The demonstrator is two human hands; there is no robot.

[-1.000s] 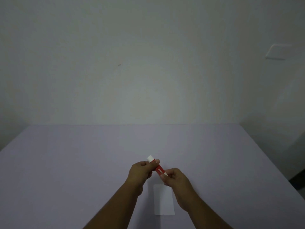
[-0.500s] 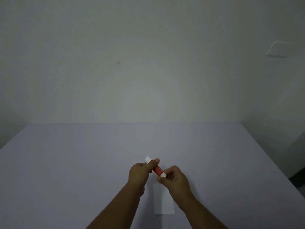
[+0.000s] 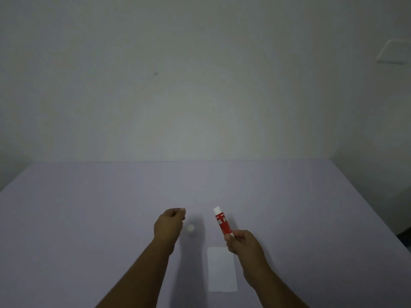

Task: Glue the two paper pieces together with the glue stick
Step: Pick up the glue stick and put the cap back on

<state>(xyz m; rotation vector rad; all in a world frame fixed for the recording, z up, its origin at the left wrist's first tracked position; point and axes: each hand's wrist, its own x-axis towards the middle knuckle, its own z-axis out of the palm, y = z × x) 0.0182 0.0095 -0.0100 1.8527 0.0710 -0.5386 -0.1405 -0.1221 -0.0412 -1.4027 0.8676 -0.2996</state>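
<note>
My right hand (image 3: 243,246) grips the bottom end of a red glue stick (image 3: 223,223), which tilts up and away with its white tip uncovered. Its small white cap (image 3: 190,228) lies on the lilac table just right of my left hand (image 3: 169,225). That hand hovers with its fingers curled in and nothing in them. A white paper rectangle (image 3: 222,269) lies flat on the table below my right hand, between my forearms. I cannot make out a second piece apart from it.
The lilac table (image 3: 89,207) runs back to a plain pale wall. Its right edge drops off toward a dark floor corner (image 3: 405,237). A wall plate (image 3: 393,52) sits high on the right.
My hands have drawn apart. The cap has come off the glue stick and now lies on the table by my left hand, while my right hand has swung the stick to the right.
</note>
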